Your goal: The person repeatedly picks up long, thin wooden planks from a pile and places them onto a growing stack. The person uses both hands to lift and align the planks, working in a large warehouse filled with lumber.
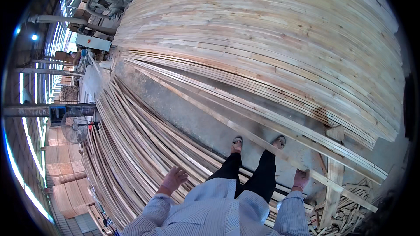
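Observation:
My right hand (300, 179) is closed around a long, thin wooden strip (245, 132), gripping it near its right end. The strip slants from the far left down to the lower right, passing in front of my feet. My left hand (174, 178) is empty, its fingers loosely spread, above a pile of long wooden strips (135, 135) on my left. Beyond the held strip, a few more long strips (280, 124) lie side by side at a similar slant. Their right part passes over a wooden trestle (335, 170).
A broad stack of pale boards (262, 30) fills the far side. Short offcuts (356, 201) lie heaped at lower right. On the left stand a fan (75, 126), a post (26, 111) and stacked wood bundles (65, 161). Concrete floor (192, 113) with sawdust runs between the piles.

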`<move>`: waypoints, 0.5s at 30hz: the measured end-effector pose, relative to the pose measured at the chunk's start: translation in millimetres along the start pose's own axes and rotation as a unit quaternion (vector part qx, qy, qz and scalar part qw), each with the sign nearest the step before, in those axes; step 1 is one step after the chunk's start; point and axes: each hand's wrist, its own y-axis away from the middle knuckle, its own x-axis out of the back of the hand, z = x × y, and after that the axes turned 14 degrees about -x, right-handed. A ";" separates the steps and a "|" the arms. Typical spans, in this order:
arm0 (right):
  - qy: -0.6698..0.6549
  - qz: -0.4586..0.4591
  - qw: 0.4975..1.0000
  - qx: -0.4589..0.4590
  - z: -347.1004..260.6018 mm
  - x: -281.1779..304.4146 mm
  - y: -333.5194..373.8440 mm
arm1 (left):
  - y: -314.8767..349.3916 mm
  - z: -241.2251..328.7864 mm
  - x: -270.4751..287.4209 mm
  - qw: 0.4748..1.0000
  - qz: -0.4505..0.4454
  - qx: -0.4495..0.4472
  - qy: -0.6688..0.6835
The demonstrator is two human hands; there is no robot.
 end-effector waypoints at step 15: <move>0.021 0.002 0.993 0.116 60.0 -23.3 195.2 | -205.6 -69.2 46.8 0.939 -0.345 -0.012 -0.003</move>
